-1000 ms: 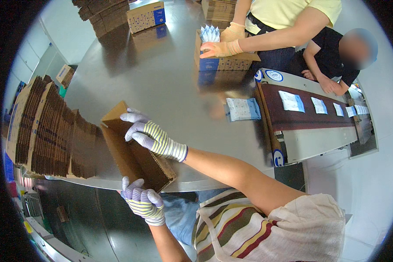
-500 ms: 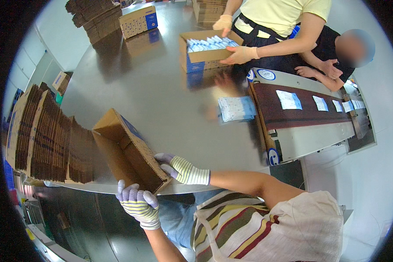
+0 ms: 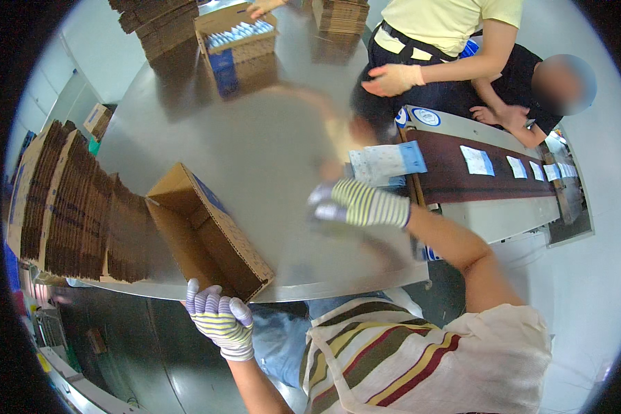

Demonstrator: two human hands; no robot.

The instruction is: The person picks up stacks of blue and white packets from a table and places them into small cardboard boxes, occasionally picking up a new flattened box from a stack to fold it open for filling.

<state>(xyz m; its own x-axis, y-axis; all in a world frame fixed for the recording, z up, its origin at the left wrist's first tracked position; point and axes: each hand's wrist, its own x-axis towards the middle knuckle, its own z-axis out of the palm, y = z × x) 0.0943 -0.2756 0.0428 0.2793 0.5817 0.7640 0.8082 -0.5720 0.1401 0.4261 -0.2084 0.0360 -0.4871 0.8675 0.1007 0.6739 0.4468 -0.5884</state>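
Note:
An empty cardboard box (image 3: 221, 238) lies tilted at the table's near left edge, its opening facing up and toward me. My left hand (image 3: 221, 321), in a striped knit glove, is closed on the box's near left corner, fingers along the side and thumb at the end. My right hand (image 3: 366, 202), gloved alike, is stretched over the table with its fingers apart and smeared by motion; nothing shows in it. Just beyond it, white-and-blue packets (image 3: 386, 160) lie piled at the conveyor's end. Blurred pale shapes beside them may be a reflection or a hand.
Flattened cartons (image 3: 76, 207) stand at the left; more stacks (image 3: 162, 27) are at the back. A conveyor (image 3: 490, 190) carries packets from the right. A co-worker's gloved hand (image 3: 397, 79) is across the table, near a filled carton (image 3: 245, 52). Another person sits behind the conveyor.
My right hand has left the box's side and moved right toward the packets. My left hand stays at the box. The co-worker's filled carton has shifted left and back. Packets have advanced.

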